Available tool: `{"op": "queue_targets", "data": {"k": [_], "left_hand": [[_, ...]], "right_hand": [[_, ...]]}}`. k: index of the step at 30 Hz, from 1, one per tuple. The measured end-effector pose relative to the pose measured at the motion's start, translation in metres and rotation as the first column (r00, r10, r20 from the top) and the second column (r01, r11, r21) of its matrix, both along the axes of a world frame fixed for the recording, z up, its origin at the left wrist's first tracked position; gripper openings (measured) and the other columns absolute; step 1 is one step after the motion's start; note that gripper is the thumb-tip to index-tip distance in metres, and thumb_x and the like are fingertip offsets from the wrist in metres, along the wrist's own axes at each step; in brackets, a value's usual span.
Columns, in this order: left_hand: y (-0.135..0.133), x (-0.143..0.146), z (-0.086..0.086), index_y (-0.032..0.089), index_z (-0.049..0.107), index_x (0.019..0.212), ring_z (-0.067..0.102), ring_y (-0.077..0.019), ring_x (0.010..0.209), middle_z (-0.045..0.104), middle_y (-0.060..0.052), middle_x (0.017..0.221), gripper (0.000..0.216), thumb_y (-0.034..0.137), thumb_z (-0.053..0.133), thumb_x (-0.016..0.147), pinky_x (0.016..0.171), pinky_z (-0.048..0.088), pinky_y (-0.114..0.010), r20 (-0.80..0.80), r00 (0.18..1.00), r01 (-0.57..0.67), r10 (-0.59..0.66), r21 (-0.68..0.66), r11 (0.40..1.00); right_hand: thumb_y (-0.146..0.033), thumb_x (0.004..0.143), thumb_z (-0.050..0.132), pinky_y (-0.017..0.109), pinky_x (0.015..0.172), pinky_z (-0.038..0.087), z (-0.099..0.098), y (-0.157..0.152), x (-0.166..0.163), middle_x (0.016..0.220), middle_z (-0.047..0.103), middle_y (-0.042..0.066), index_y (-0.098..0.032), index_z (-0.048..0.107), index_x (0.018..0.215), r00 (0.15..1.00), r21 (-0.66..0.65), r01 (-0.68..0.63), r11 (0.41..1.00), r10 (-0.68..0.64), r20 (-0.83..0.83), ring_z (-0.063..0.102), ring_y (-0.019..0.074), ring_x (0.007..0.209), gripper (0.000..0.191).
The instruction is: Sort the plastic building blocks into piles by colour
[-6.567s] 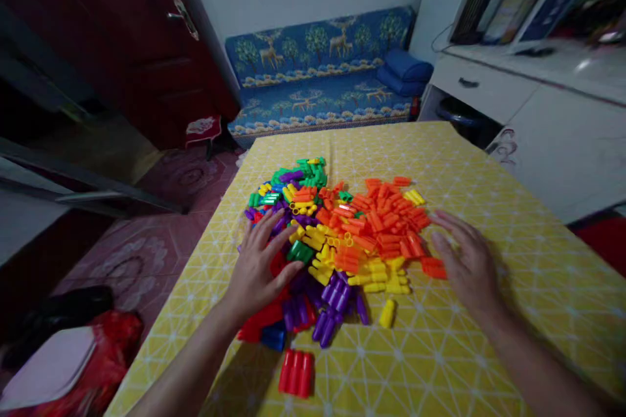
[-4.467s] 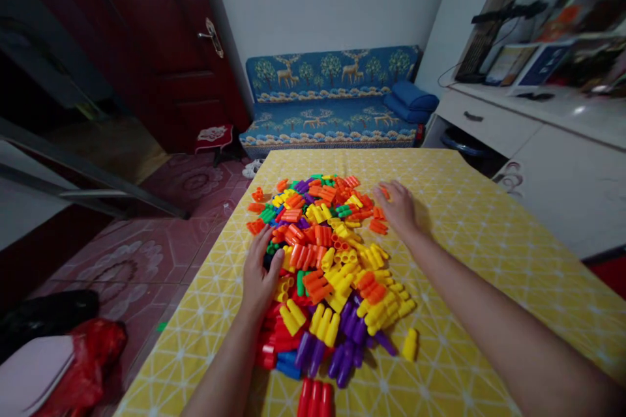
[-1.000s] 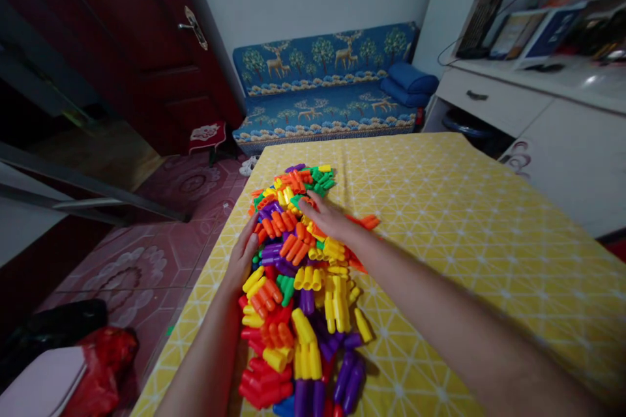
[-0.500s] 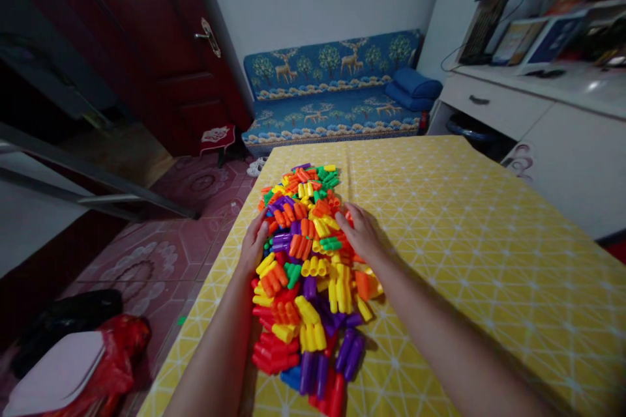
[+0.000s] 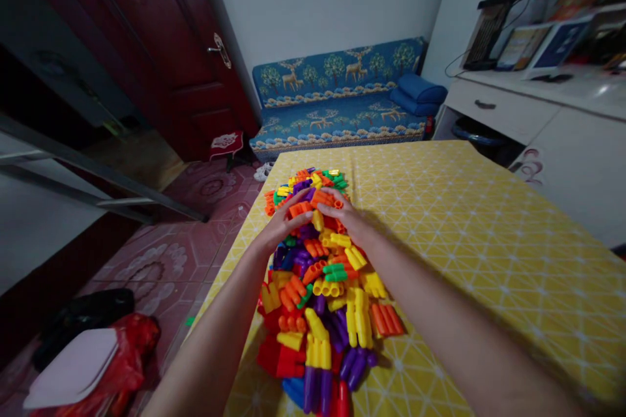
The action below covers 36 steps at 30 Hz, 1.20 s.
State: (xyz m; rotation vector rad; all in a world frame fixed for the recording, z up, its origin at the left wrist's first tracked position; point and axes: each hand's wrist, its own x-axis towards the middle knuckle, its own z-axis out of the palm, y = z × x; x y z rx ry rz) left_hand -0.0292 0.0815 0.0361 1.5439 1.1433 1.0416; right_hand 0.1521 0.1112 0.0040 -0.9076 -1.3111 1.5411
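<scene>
Head view: a long heap of plastic pieces (image 5: 330, 288) lies near the left edge of the tabletop (image 5: 440, 208); a blue sofa (image 5: 323, 120) stands beyond.
Left hand (image 5: 280, 227): curves round the far part of the heap, thumb beside an orange piece (image 5: 300, 210).
Right hand (image 5: 353, 218): comes in opposite, thumb just above a yellow piece (image 5: 317, 221).
Fingers: bent on both sides, with pieces between the hands; whether they grip or merely press, I cannot tell.
Step in hand: seemingly gathering loose pieces together.
Next move: probably calls for even pressure from both hands, as small pieces could slip out.
Pieces' look: glossy tubes joined in rows, some tips rounded, some ends hollow; red, orange, yellow, green, purple and blue, jumbled.
</scene>
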Motion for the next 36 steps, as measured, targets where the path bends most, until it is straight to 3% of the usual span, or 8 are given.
{"op": "queue_targets", "data": {"k": [4, 7, 13, 16, 19, 23, 32, 36], "left_hand": [[-0.018, 0.005, 0.031, 0.026, 0.059, 0.133, 0.038, -0.0363, 0.140, 0.053, -0.005, 0.145, 0.062, 0.046, 0.073, 0.077, 0.117, 0.028, -0.051, -0.096, 0.979, 0.179, -0.177, 0.009, 0.984], [-0.047, -0.012, 0.033, 0.030, 0.062, 0.130, 0.040, -0.0365, 0.139, 0.056, -0.004, 0.141, 0.058, 0.044, 0.075, 0.075, 0.118, 0.024, -0.052, -0.228, 0.958, 0.186, -0.172, 0.040, 0.982], [-0.119, -0.078, -0.043, 0.029, 0.044, 0.146, 0.031, -0.0357, 0.143, 0.040, -0.009, 0.154, 0.073, 0.051, 0.066, 0.080, 0.118, 0.022, -0.055, -0.438, 0.854, -0.221, 0.280, 0.182, 0.958], [-0.136, -0.084, -0.083, 0.026, 0.040, 0.148, 0.028, -0.0365, 0.144, 0.039, -0.012, 0.154, 0.073, 0.053, 0.061, 0.084, 0.118, 0.019, -0.059, -0.488, 0.814, -0.274, 0.315, 0.156, 0.949], [-0.129, -0.067, -0.100, 0.028, 0.036, 0.150, 0.028, -0.0350, 0.145, 0.035, -0.011, 0.156, 0.075, 0.051, 0.062, 0.084, 0.118, 0.021, -0.056, -0.471, 0.837, -0.202, 0.279, 0.208, 0.957], [-0.097, -0.040, -0.096, 0.026, 0.034, 0.151, 0.032, -0.0345, 0.143, 0.036, -0.011, 0.156, 0.076, 0.055, 0.059, 0.085, 0.118, 0.024, -0.054, -0.310, 0.909, -0.252, 0.277, 0.120, 0.960], [-0.042, -0.016, -0.053, 0.026, 0.036, 0.150, 0.034, -0.0312, 0.143, 0.037, -0.010, 0.155, 0.072, 0.053, 0.059, 0.087, 0.118, 0.026, -0.048, 0.085, 0.975, -0.208, 0.206, 0.016, 0.978], [-0.032, -0.011, -0.022, 0.023, 0.036, 0.150, 0.035, -0.0337, 0.142, 0.040, -0.013, 0.153, 0.078, 0.056, 0.062, 0.084, 0.115, 0.032, -0.049, 0.134, 0.985, -0.110, 0.105, 0.028, 0.994]], "right_hand": [[-0.046, 0.080, 0.068, 0.040, 0.105, 0.045, 0.021, -0.017, 0.042, 0.140, 0.055, 0.002, -0.033, 0.041, 0.144, 0.974, 0.166, -0.146, 0.975, 0.113, 0.194, 0.056, 0.0226, 0.124, 0.071], [-0.051, 0.078, 0.069, 0.045, 0.112, 0.038, 0.016, -0.045, 0.086, 0.152, 0.041, 0.002, -0.036, 0.038, 0.147, 0.863, 0.275, -0.260, 0.926, 0.095, 0.496, 0.045, 0.0259, 0.136, 0.076], [-0.056, 0.059, 0.080, 0.053, 0.113, 0.034, -0.060, -0.118, 0.167, 0.160, 0.022, 0.008, -0.034, 0.026, 0.154, 0.527, 0.401, -0.187, 0.897, -0.253, 0.811, 0.026, 0.0343, 0.145, 0.111], [-0.054, 0.060, 0.079, 0.053, 0.112, 0.036, -0.082, -0.129, 0.172, 0.160, 0.021, 0.007, -0.035, 0.020, 0.155, 0.467, 0.447, -0.130, 0.885, -0.343, 0.815, 0.026, 0.0334, 0.145, 0.114], [-0.052, 0.061, 0.078, 0.051, 0.115, 0.032, -0.077, -0.114, 0.147, 0.159, 0.025, 0.007, -0.033, 0.019, 0.155, 0.497, 0.476, -0.125, 0.870, -0.360, 0.790, 0.027, 0.0314, 0.145, 0.112], [-0.047, 0.063, 0.077, 0.049, 0.110, 0.038, -0.054, -0.082, 0.099, 0.151, 0.040, 0.011, -0.028, 0.023, 0.154, 0.574, 0.435, -0.100, 0.895, -0.305, 0.760, 0.041, 0.0320, 0.137, 0.107], [-0.043, 0.070, 0.074, 0.045, 0.107, 0.042, -0.028, -0.035, 0.013, 0.142, 0.050, 0.012, -0.023, 0.035, 0.146, 0.857, 0.165, 0.195, 0.967, -0.250, 0.451, 0.052, 0.0276, 0.128, 0.088], [-0.046, 0.072, 0.074, 0.044, 0.106, 0.043, 0.001, -0.032, -0.006, 0.142, 0.051, 0.010, -0.027, 0.035, 0.147, 0.926, 0.122, 0.113, 0.986, -0.149, 0.347, 0.053, 0.0268, 0.126, 0.086]]}}
